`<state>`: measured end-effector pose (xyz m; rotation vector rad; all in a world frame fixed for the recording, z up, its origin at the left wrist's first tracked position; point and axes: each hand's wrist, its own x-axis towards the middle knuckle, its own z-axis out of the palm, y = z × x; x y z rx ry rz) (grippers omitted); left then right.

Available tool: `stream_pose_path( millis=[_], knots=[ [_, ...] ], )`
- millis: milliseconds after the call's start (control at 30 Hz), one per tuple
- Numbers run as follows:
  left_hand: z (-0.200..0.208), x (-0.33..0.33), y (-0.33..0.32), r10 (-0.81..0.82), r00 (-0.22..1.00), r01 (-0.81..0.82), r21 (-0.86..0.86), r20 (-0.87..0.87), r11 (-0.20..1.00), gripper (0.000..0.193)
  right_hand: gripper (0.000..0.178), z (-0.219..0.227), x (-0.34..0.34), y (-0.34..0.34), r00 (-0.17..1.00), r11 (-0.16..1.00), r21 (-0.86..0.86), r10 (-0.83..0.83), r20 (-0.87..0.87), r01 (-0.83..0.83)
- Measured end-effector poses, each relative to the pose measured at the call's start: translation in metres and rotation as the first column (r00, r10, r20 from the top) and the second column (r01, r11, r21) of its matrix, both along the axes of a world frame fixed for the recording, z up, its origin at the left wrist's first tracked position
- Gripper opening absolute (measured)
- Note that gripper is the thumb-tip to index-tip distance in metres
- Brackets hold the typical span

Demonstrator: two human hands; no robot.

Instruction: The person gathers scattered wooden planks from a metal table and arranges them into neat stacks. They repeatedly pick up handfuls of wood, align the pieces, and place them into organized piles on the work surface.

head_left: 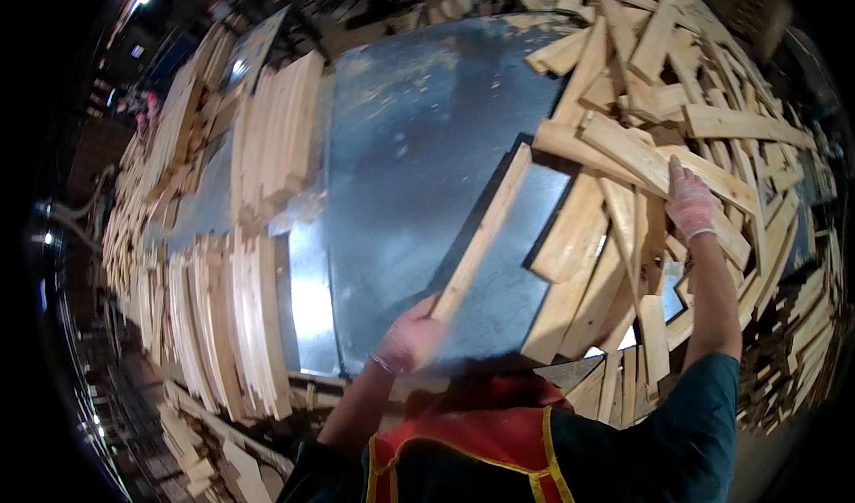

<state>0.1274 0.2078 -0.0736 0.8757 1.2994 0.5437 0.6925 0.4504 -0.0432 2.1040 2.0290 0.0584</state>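
My left hand (411, 338), in a pale pink-and-white glove, is closed round the near end of a narrow wooden slat (485, 231). The slat slants away over the grey metal tabletop (401, 164), a dark shadow along its left side. On the right, my right hand (691, 202), gloved alike, grips the near right end of a short pale board (626, 154) on top of a loose heap. Its thumb is hidden. Under and beside that board lie other boards at mixed angles, among them a wide one (570, 231) near the table's middle.
Neat rows of slats (276, 138) stand left of the metal top, with another row (227, 325) nearer me. The jumbled heap of offcuts (659, 49) covers the right side to the far edge. More wood pieces (810, 325) are stacked low at the right.
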Motion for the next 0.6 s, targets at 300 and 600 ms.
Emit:
stream_pose_path(
  millis=[300,600],
  knots=[
    [0.042,-0.084,-0.074,0.263,0.918,-0.241,-0.110,0.296,0.964,0.053,0.076,0.052,-0.260,-0.075,0.603,0.730,-0.624,-0.372,-0.706,-0.280],
    [0.041,-0.161,-0.078,-0.018,0.584,0.227,0.142,-0.812,0.964,0.086,0.065,-0.061,-0.565,-0.232,0.093,0.834,-0.490,-0.483,-0.871,-0.255]
  ],
)
